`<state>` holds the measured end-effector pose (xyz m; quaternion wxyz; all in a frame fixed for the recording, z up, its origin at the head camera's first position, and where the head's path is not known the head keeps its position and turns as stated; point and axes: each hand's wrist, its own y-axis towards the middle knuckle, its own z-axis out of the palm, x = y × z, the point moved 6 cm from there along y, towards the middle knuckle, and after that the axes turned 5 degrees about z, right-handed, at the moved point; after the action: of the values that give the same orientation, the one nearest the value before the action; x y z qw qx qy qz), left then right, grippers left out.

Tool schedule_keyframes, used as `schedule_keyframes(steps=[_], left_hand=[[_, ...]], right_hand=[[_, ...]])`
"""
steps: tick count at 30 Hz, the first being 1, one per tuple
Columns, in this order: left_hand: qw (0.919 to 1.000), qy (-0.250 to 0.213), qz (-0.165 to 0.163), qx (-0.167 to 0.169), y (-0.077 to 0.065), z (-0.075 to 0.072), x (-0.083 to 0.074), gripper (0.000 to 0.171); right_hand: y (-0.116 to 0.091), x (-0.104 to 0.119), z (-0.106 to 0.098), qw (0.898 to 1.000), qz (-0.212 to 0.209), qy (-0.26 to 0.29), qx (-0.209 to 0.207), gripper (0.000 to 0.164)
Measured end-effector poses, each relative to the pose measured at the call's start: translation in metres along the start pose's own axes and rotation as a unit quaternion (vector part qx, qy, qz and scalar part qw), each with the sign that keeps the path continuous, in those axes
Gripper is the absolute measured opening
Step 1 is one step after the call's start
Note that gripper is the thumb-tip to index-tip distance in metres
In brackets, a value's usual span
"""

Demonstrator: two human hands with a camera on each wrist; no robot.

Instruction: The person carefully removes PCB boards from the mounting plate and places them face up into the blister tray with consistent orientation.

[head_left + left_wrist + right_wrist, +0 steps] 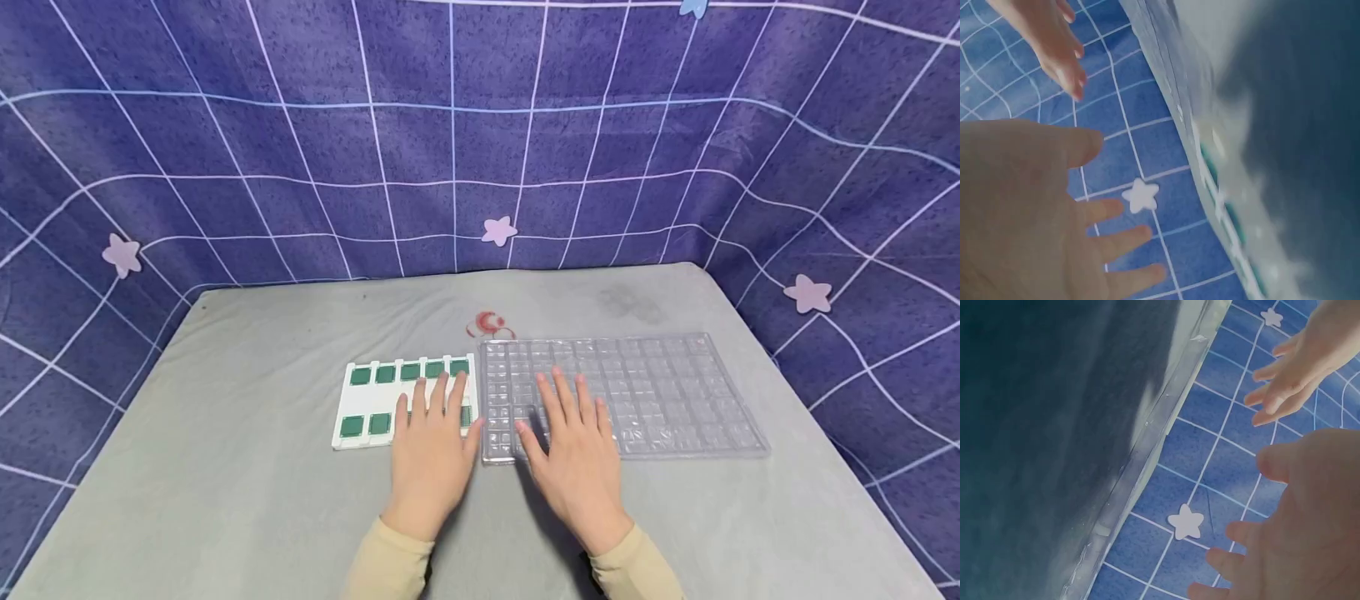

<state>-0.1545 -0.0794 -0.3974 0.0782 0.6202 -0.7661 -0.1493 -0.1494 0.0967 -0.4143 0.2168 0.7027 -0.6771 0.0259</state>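
My left hand (429, 471) hovers palm down over the right part of a white tray (367, 400), fingers straight and slightly spread, holding nothing. Square green chips (352, 426) sit in two rows in that tray; the hand hides part of the lower row. Beside it lies a clear plastic tray (675, 400) divided into many small square pockets. Over its left half, my right hand (577, 467) is held palm down with straight fingers, its grip empty. Both wrist views show a gap between the hands and the trays.
A grey cloth covers the table (247, 433), with a red printed mark (489, 322) behind the trays. Blue gridded curtain (420, 150) surrounds the back and sides, with star shapes (498, 232) on it.
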Motion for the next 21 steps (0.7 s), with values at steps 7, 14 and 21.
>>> schedule_keyframes(steps=[7, 14, 21], left_hand=[[0.9983, -0.044, -0.031, 0.023, 0.019, -0.011, 0.067, 0.051], [0.9907, -0.094, -0.064, 0.075, 0.035, 0.004, 0.151, 0.059], [0.9783, -0.138, -0.036, 0.15, 0.035, 0.021, 0.179, 0.065]], right_hand=[[0.001, 0.0, 0.001, 1.0, 0.006, 0.0, 0.008, 0.069], [0.001, -0.001, 0.0, 1.0, 0.01, 0.004, 0.009, 0.068], [0.001, -0.002, 0.0, 1.0, 0.012, 0.004, 0.011, 0.067]])
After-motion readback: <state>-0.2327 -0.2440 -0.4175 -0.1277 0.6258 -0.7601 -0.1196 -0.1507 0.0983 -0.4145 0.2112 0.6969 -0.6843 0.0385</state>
